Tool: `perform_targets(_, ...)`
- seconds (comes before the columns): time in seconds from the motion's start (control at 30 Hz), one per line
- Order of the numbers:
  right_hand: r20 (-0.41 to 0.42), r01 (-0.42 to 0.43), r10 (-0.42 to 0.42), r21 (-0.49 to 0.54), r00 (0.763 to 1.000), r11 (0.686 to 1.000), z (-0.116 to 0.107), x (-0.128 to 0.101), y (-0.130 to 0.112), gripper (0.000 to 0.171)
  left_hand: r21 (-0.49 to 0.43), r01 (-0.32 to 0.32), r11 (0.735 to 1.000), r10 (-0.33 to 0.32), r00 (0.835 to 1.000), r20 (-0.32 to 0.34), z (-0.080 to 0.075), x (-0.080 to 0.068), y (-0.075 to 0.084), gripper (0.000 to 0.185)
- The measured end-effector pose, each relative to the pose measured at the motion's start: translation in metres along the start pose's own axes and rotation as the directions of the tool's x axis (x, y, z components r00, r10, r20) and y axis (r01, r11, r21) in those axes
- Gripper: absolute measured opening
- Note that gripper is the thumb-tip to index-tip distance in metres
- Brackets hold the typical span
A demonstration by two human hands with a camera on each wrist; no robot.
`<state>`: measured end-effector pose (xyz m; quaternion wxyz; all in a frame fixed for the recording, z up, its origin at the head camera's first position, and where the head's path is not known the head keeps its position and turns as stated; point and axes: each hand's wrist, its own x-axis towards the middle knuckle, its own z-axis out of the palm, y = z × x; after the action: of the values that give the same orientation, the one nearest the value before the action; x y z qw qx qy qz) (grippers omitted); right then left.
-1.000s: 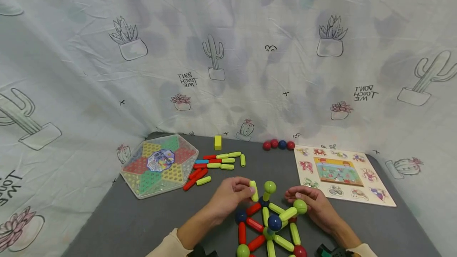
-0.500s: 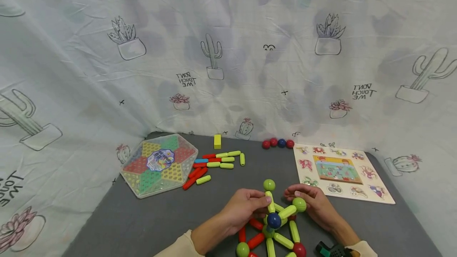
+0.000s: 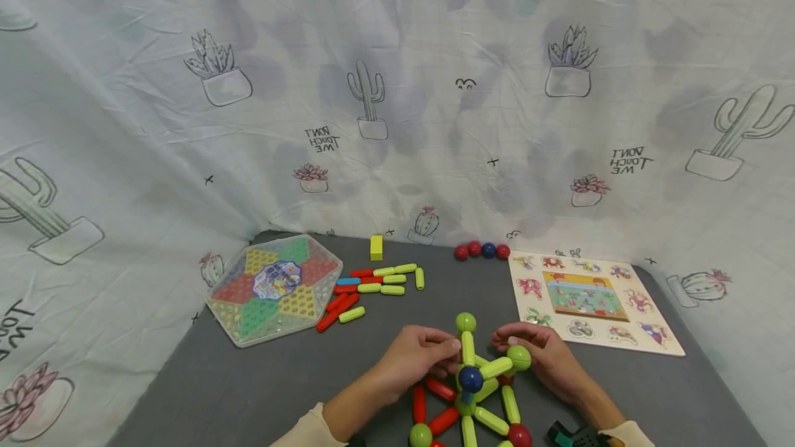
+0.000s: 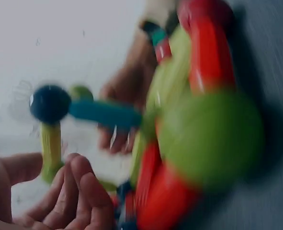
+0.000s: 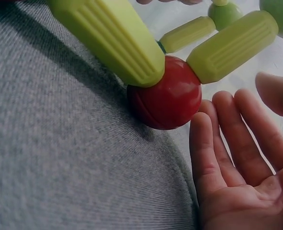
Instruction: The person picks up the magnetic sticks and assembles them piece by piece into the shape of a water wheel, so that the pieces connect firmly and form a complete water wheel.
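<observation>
Covering the wall behind your work, a pale cactus-print sheet (image 3: 397, 88) hangs down to the grey tabletop (image 3: 248, 378). On the left of that tabletop lies a hexagonal game board (image 3: 276, 288), and on the right a wooden picture puzzle (image 3: 590, 302). Near you, at the front edge, stands the rod-and-ball structure (image 3: 472, 392), built of yellow-green and red rods joined by blue, green and red balls. Your left hand (image 3: 416, 361) pinches the upright yellow-green rod (image 3: 467, 348) that carries a green ball (image 3: 466, 323) on top, fingers curled round it. Your right hand (image 3: 546, 357) sits just beside the structure's green ball (image 3: 518, 357) on the right; the right wrist view shows its fingers (image 5: 227, 143) straight and relaxed, next to a red ball (image 5: 167, 98), gripping nothing. Loose rods (image 3: 373, 285) lie beside the board, a yellow block (image 3: 376, 247) behind them, and four small balls (image 3: 481, 250) sit in a row by the sheet.
</observation>
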<state>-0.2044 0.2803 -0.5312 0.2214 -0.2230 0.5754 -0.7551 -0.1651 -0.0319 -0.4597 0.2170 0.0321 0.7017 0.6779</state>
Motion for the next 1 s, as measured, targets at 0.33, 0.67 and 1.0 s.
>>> perform_targets(0.33,-0.071,-0.03,0.007,-0.324,0.997,0.946,0.01,-0.003,-0.008,0.033,0.48,-0.272,0.834,0.211,0.961,0.178,-0.03,0.029,-0.006,0.035)
perform_targets(0.67,-0.361,-0.433,0.25,-0.64,0.899,0.634,0.054,-0.03,-0.026,0.041,0.553,-0.268,0.789,0.129,0.952,0.277,-0.028,0.05,-0.015,0.034)
perform_targets(1.0,-0.498,-0.547,0.24,-0.685,0.834,0.482,0.085,-0.026,-0.031,0.049,0.594,-0.268,0.758,0.227,0.963,0.144,-0.047,0.039,-0.021,0.023)
